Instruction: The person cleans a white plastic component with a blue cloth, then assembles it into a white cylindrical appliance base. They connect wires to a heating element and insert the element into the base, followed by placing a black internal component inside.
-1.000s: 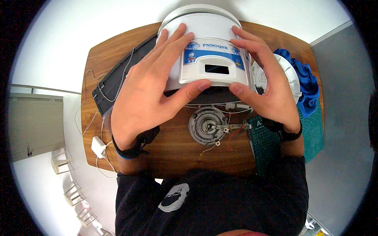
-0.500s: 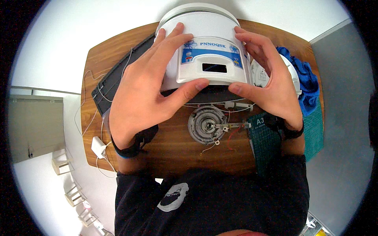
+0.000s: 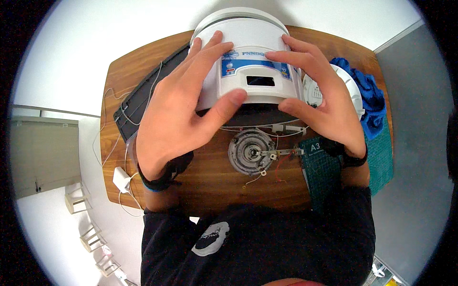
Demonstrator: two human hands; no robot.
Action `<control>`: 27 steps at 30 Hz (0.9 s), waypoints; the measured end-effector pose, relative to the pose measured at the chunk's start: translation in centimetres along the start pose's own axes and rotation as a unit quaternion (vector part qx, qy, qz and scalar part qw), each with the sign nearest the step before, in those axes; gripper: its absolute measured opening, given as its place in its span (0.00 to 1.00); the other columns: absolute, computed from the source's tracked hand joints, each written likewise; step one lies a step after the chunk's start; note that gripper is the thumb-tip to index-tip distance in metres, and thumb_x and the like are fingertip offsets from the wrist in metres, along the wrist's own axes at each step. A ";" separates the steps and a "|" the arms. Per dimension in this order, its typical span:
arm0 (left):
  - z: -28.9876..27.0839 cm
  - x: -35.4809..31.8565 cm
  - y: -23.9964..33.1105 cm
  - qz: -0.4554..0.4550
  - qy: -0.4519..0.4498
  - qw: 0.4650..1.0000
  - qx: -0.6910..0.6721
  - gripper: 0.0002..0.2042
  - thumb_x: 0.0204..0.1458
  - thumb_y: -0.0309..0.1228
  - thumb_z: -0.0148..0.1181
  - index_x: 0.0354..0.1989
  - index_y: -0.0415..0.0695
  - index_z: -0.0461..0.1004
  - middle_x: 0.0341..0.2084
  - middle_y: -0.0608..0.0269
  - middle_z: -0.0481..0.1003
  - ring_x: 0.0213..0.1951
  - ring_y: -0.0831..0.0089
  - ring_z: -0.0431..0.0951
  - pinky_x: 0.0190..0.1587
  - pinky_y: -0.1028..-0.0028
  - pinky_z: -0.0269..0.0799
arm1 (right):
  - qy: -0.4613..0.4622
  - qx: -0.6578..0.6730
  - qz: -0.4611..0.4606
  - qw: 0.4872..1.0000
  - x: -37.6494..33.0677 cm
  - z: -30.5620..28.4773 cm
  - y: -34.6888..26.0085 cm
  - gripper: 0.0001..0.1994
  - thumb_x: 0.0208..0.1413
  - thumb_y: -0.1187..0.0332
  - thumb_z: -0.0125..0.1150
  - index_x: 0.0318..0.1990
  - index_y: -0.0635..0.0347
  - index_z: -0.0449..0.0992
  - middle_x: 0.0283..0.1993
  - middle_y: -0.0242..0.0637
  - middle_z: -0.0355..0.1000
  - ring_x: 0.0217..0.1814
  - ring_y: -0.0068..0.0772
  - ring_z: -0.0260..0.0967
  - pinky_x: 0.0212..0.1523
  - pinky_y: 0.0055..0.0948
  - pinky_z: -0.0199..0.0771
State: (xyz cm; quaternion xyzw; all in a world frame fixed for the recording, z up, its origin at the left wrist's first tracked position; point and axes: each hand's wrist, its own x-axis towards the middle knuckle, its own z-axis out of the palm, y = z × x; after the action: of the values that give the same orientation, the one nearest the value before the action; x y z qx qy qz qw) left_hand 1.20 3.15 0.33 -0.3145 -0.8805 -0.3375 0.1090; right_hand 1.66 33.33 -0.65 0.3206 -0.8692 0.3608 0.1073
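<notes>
the work looked about part way along, as far as i could judge. the big, round, shiny white shell (image 3: 253,33) was at the back of the brown wooden table (image 3: 205,183). its white front panel with a blue stripe (image 3: 257,68) was in place. the round grey metal plate with thin wires (image 3: 245,152) lay apart from it, nearer the person. the flat, round white piece (image 3: 351,86) lay on the right, beside the crumpled blue cloth (image 3: 372,97). so these parts were not joined yet. whether they were coming apart or going together, i could not tell.

the shell sat between the bare left hand (image 3: 179,100) and the bare right hand (image 3: 329,95). both hands had their fingers spread and bent around it, holding it from two sides. the left fingertips lay high up, by the panel's top left corner, with the thumb over its bottom edge. one right finger lay across the panel's top, and another was higher up. the right thumb was by the bottom right corner; i could not tell if it touched.
</notes>
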 end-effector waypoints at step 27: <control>-0.1 -0.1 1.0 0.199 0.058 0.963 0.173 0.30 0.48 0.23 0.77 0.65 0.37 0.85 0.65 0.48 0.84 0.67 0.49 0.85 0.67 0.57 0.84 | 0.139 -0.237 -0.219 0.936 -0.5 1.7 -1.3 0.23 0.53 0.73 0.79 0.58 0.69 0.87 0.60 0.50 0.87 0.65 0.51 0.87 0.66 0.51 0.90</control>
State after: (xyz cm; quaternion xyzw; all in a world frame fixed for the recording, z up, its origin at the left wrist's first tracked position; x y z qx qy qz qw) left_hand 1.90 3.63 0.90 -0.4399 -0.8372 -0.1695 0.2774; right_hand 2.96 31.63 -1.33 0.4145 -0.8144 0.1527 0.3764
